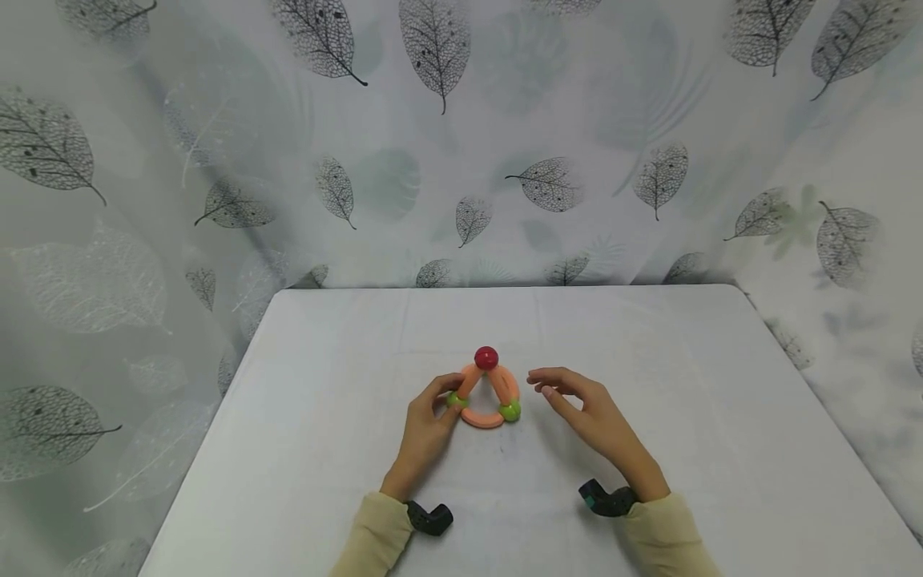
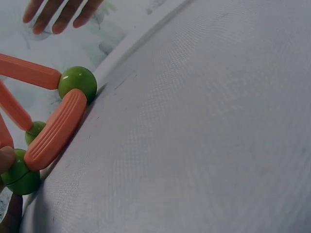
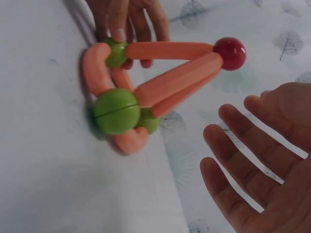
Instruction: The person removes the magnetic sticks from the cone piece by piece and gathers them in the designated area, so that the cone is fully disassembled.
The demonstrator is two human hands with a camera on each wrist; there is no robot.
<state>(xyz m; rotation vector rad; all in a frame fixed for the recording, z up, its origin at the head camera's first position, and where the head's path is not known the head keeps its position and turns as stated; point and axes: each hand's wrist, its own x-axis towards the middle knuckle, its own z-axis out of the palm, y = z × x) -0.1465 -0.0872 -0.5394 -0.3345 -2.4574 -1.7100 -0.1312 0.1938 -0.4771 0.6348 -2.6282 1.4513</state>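
A pyramid-shaped toy frame of orange rods (image 1: 482,419) stands on the white table. Green balls (image 3: 117,111) join its curved base rods, and a red ball (image 1: 486,357) tops the straight ones. My left hand (image 1: 425,429) pinches the green ball at the frame's left corner between thumb and fingers, as the left wrist view also shows at its edge. To the right of the frame, my right hand (image 1: 587,413) hovers with relaxed fingers, apart from it and holding nothing. In the right wrist view its fingers (image 3: 238,179) are spread.
The white table (image 1: 346,344) spreads around the frame on all sides. A leaf-patterned curtain (image 1: 606,120) hangs behind the table and along both sides. Each wrist carries a dark strapped device (image 1: 608,498) below a pale yellow sleeve (image 1: 667,533).
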